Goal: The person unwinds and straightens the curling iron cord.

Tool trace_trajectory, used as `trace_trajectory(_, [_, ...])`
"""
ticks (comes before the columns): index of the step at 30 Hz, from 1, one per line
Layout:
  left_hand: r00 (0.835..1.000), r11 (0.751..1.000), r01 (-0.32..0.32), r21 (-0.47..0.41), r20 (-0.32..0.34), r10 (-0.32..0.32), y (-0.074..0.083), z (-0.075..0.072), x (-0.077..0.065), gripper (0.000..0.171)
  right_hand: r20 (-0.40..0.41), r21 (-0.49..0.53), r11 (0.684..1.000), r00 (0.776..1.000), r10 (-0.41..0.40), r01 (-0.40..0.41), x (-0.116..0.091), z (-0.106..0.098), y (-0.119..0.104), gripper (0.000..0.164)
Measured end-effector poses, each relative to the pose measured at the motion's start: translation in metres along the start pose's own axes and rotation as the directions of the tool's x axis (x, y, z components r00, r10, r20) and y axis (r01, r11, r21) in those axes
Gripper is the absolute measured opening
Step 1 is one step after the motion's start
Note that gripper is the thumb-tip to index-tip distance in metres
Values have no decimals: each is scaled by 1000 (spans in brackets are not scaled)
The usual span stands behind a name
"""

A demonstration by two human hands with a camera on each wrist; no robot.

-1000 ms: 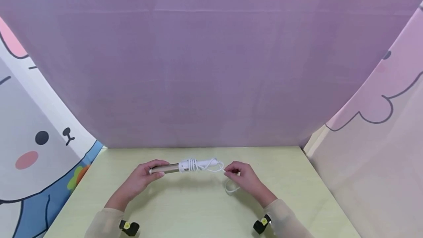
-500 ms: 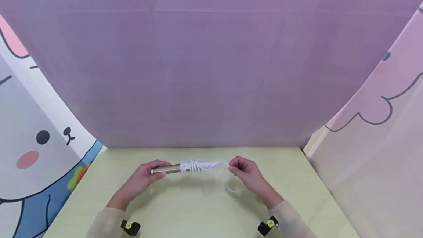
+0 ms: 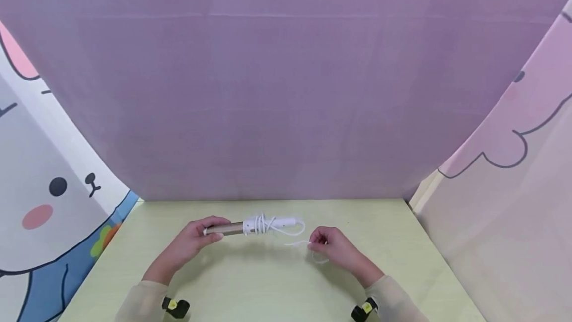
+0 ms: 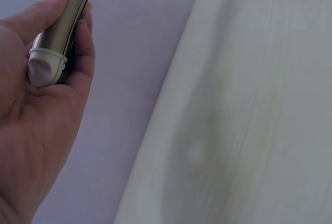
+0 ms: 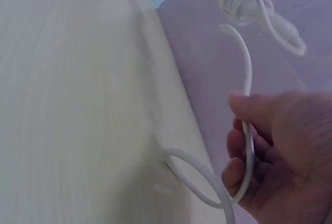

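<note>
Hair iron (image 3: pixel 233 228) with a gold-brown barrel hung nearly level above a pale wood-grain table (image 3: pixel 268 282), gripped at its white-tipped end between the thumb and fingers of a person's left hand (image 3: pixel 195 239). Several turns of white cord (image 3: pixel 261 223) circled its white section. To the side, the right hand (image 3: pixel 337 248) pinched more white cord between thumb and curled fingers, a loop hanging below. Any lettering on the iron was too small to read
</note>
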State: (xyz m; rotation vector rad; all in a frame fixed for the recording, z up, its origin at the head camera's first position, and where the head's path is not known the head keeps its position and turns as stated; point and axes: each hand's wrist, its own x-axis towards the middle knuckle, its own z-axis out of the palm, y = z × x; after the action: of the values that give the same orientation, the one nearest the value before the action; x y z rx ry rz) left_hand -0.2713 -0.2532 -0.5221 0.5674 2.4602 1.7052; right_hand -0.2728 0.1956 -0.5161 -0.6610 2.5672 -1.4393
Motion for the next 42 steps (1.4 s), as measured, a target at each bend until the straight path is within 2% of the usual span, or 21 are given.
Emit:
trace_trajectory(4, [995,999,-33,-23,94,35,0,0,-1,34,-126,21,999,991,43,-41,6,-2,3,9])
trace_trajectory(8, [982,996,-75,-49,172,83,-4,2,-1,34,-203,106,993,976,73,-52,9,-3,0,9])
trace_trajectory(10, [979,995,-87,-45,183,94,-7,3,0,34,-228,172,984,970,85,-46,9,-4,-3,9])
trace_trajectory(13, [982,995,-101,-11,162,101,-11,4,1,33,-240,265,964,967,86,-20,7,-7,-11,11])
trace_trajectory(17, [994,994,-83,64,71,79,-12,5,2,32,-170,337,941,985,33,27,1,-11,-21,15])
trace_trajectory(20, [999,994,-31,101,-8,32,-9,5,2,33,-59,323,945,998,-28,45,-4,-12,-24,19])
trace_trajectory(22, [999,995,-4,98,-41,8,-7,4,3,34,28,288,957,998,-50,40,-7,-12,-21,21])
trace_trajectory(26, [998,998,7,65,-60,-3,-6,1,4,34,176,226,974,984,-40,0,-9,-5,-11,13])
trace_trajectory(29, [999,999,-2,35,-35,4,-5,0,4,33,203,197,979,979,19,-60,-8,1,-5,9])
trace_trajectory(32, [1000,1000,-20,14,12,20,-5,0,3,33,127,179,976,987,100,-122,-4,5,2,8])
trace_trajectory(36, [995,998,-53,19,88,51,-4,0,0,32,-46,230,957,980,193,-177,4,6,8,12])
trace_trajectory(39, [989,998,-61,15,136,59,-4,1,-2,34,-150,307,939,966,212,-159,10,5,9,15])
trace_trajectory(42, [984,998,-62,9,169,60,-6,2,-3,34,-200,367,923,959,202,-118,12,3,4,17])
